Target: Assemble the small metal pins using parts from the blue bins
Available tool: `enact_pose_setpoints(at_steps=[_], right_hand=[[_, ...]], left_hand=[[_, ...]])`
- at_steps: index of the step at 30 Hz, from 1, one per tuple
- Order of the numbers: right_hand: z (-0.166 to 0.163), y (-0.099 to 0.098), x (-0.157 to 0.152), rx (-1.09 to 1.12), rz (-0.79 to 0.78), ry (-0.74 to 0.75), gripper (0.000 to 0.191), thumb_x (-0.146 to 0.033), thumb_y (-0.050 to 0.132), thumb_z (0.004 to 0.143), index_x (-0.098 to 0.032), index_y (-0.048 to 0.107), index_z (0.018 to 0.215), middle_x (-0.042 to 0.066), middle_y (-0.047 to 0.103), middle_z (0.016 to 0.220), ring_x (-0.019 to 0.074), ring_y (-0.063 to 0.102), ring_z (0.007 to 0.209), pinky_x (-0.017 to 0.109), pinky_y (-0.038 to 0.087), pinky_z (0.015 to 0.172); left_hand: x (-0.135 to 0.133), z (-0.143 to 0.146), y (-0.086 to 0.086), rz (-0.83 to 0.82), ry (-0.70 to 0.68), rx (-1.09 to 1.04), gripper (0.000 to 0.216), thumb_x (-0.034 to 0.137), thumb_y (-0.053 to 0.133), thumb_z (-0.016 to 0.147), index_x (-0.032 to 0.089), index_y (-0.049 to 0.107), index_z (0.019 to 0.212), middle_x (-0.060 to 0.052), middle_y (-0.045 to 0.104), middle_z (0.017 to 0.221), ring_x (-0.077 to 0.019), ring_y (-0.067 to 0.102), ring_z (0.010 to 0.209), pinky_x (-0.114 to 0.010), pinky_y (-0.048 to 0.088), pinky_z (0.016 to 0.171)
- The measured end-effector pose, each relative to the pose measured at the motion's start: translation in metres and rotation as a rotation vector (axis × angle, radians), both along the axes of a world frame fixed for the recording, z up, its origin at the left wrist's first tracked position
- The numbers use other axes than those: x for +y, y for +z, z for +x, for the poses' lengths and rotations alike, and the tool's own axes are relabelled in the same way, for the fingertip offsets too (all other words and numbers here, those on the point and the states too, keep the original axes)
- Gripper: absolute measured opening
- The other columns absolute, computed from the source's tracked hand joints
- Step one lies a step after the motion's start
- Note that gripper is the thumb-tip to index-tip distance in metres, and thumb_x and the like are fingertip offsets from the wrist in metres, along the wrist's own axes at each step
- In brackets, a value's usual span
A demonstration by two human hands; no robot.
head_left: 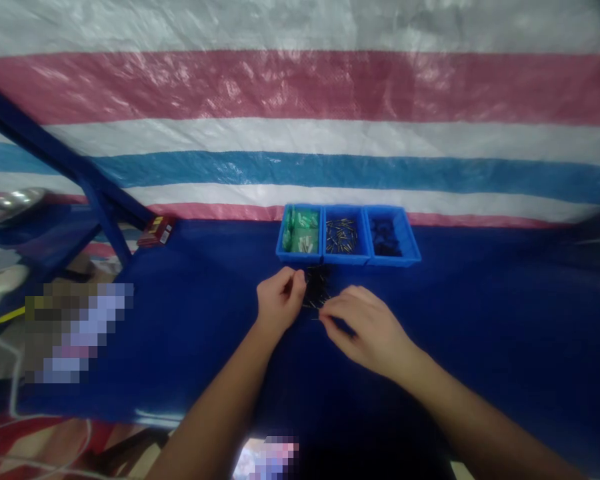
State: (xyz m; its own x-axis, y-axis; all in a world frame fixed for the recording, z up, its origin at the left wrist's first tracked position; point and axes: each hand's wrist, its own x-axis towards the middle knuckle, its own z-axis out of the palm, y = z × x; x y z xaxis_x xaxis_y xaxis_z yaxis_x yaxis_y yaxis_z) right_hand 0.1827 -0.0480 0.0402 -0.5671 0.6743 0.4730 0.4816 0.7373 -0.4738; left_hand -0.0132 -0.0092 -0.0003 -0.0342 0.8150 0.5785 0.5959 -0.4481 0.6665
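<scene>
A small heap of thin dark pins (317, 288) lies on the blue table cover (480, 320), just in front of three blue bins. My left hand (279, 300) sits at the heap's left edge with fingers curled and pinched on something I cannot make out. At the heap's lower right, my right hand (367, 327) has thumb and forefinger pinched together at the pins. The left bin (300, 230) holds green and white parts, the middle bin (342, 235) holds dark pins with gold tips, and the right bin (391, 237) holds dark pieces.
A striped red, white and blue tarp (300, 120) hangs behind the table. A blue metal frame bar (60, 157) slants at the left. A small red box (157, 230) lies at the table's back left corner. Wires and clutter sit at the far left.
</scene>
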Motion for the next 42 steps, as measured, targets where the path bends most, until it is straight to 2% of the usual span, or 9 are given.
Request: enact_pose_setpoints(at_steps=[2, 8, 13, 21, 27, 31, 36, 40, 42], right_hand=[[0.002, -0.004, 0.003, -0.049, -0.022, 0.025, 0.012, -0.017, 0.057, 0.099, -0.019, 0.067, 0.105, 0.005, 0.073, 0.094, 0.0182, 0.062, 0.086, 0.036, 0.05, 0.077], [0.006, -0.018, 0.009, -0.147, -0.064, 0.028, 0.016, -0.014, 0.06, 0.094, -0.021, 0.07, 0.104, 0.004, 0.071, 0.083, 0.0197, 0.059, 0.085, 0.035, 0.045, 0.075], [0.006, -0.025, 0.01, -0.166, -0.039, 0.045, 0.018, -0.014, 0.061, 0.094, -0.02, 0.072, 0.107, 0.005, 0.073, 0.086, 0.0207, 0.059, 0.087, 0.035, 0.045, 0.076], [0.004, -0.026, 0.008, -0.165, -0.058, 0.054, 0.02, -0.013, 0.062, 0.093, -0.02, 0.072, 0.109, 0.005, 0.074, 0.091, 0.021, 0.061, 0.089, 0.035, 0.047, 0.078], [0.002, -0.026, 0.007, -0.167, -0.055, 0.055, 0.022, -0.012, 0.062, 0.092, -0.019, 0.071, 0.11, 0.007, 0.073, 0.096, 0.0219, 0.061, 0.093, 0.036, 0.049, 0.082], [-0.001, -0.025, 0.007, -0.152, -0.076, 0.068, 0.021, -0.011, 0.06, 0.091, -0.02, 0.072, 0.106, 0.008, 0.073, 0.094, 0.0233, 0.061, 0.096, 0.038, 0.051, 0.084], [-0.002, -0.024, 0.007, 0.054, -0.141, 0.035, 0.026, -0.007, 0.058, 0.088, -0.021, 0.071, 0.106, 0.006, 0.072, 0.094, 0.0211, 0.062, 0.092, 0.037, 0.056, 0.083], [-0.001, -0.024, 0.012, 0.317, -0.188, -0.139, 0.021, -0.009, 0.062, 0.086, -0.021, 0.071, 0.1, 0.005, 0.071, 0.093, 0.0164, 0.067, 0.082, 0.032, 0.059, 0.074], [-0.001, -0.025, 0.015, 0.394, -0.226, -0.223, 0.017, -0.011, 0.064, 0.085, -0.022, 0.071, 0.096, 0.004, 0.07, 0.091, 0.0146, 0.067, 0.074, 0.031, 0.059, 0.069]], left_hand=[[0.0, 0.0, 0.002, 0.003, 0.0, 0.001, 0.036, 0.024, 0.056, 0.095, 0.017, 0.048, 0.061, 0.007, 0.038, 0.052, -0.006, 0.036, 0.047, -0.021, 0.03, 0.049], [0.002, -0.002, 0.002, -0.008, 0.035, 0.01, 0.033, 0.024, 0.058, 0.094, 0.017, 0.053, 0.063, 0.006, 0.044, 0.052, -0.0063, 0.041, 0.047, -0.021, 0.033, 0.05], [0.004, -0.002, 0.0, -0.023, 0.056, 0.01, 0.034, 0.029, 0.057, 0.095, 0.017, 0.056, 0.063, 0.004, 0.05, 0.052, -0.0072, 0.044, 0.047, -0.021, 0.035, 0.05], [0.004, -0.002, 0.0, -0.029, 0.046, 0.004, 0.034, 0.03, 0.056, 0.096, 0.017, 0.057, 0.063, 0.003, 0.053, 0.052, -0.0079, 0.046, 0.048, -0.022, 0.036, 0.051], [0.003, 0.0, 0.001, -0.052, 0.051, 0.029, 0.037, 0.032, 0.055, 0.096, 0.017, 0.055, 0.062, 0.005, 0.047, 0.051, -0.0071, 0.042, 0.047, -0.021, 0.035, 0.051], [0.003, 0.001, 0.001, -0.053, 0.021, 0.039, 0.036, 0.031, 0.055, 0.096, 0.017, 0.055, 0.063, 0.004, 0.048, 0.052, -0.0074, 0.043, 0.048, -0.021, 0.036, 0.052], [0.002, 0.001, 0.002, -0.049, -0.043, 0.037, 0.033, 0.03, 0.056, 0.096, 0.017, 0.058, 0.065, 0.004, 0.052, 0.052, -0.0072, 0.045, 0.047, -0.02, 0.037, 0.051], [0.0, 0.003, 0.002, -0.08, -0.185, 0.034, 0.019, 0.027, 0.058, 0.094, 0.017, 0.066, 0.08, 0.004, 0.062, 0.06, -0.0068, 0.053, 0.049, -0.019, 0.041, 0.052], [-0.001, 0.005, 0.001, -0.113, -0.251, 0.035, 0.013, 0.027, 0.061, 0.093, 0.018, 0.068, 0.089, 0.005, 0.061, 0.061, -0.0066, 0.053, 0.049, -0.018, 0.043, 0.053]])
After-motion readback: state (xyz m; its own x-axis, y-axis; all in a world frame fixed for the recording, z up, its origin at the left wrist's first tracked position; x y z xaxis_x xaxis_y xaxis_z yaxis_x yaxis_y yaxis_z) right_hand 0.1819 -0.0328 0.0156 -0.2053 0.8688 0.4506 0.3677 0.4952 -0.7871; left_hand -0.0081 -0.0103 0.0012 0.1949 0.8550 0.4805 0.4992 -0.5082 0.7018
